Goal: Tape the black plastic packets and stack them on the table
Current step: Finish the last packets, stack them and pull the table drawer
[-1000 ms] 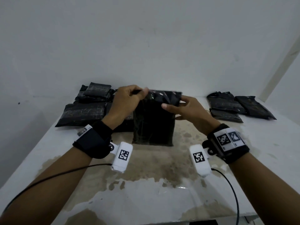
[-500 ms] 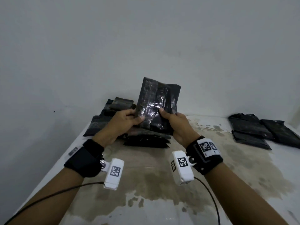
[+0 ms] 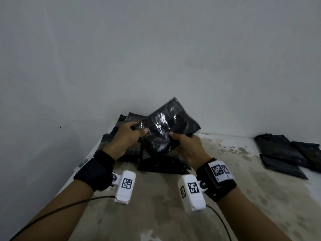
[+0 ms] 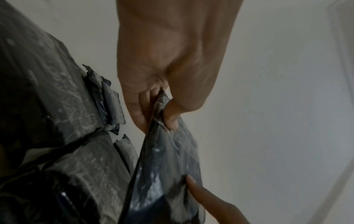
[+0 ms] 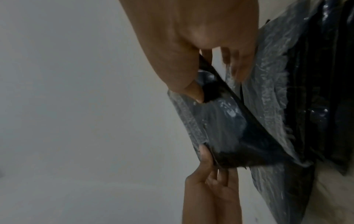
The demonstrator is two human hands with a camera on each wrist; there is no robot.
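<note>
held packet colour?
Glossy black packet, white glare on its wrap; clearest in the head view.

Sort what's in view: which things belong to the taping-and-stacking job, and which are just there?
Job:
- held packet, gripped by left hand and right hand
- left pile of packets
- right packets
- table

Just there:
- wrist cameras
- cables
- wall

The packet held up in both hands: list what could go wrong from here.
1. The packet is in the air, tilted, held only at its near edges by the left hand and right hand. The glossy plastic could slip from those pinches.
2. If dropped, it would probably land on the loose pile beneath and knock it askew.
3. The table looks stained, perhaps damp. A packet set there might pick up dirt.
</note>
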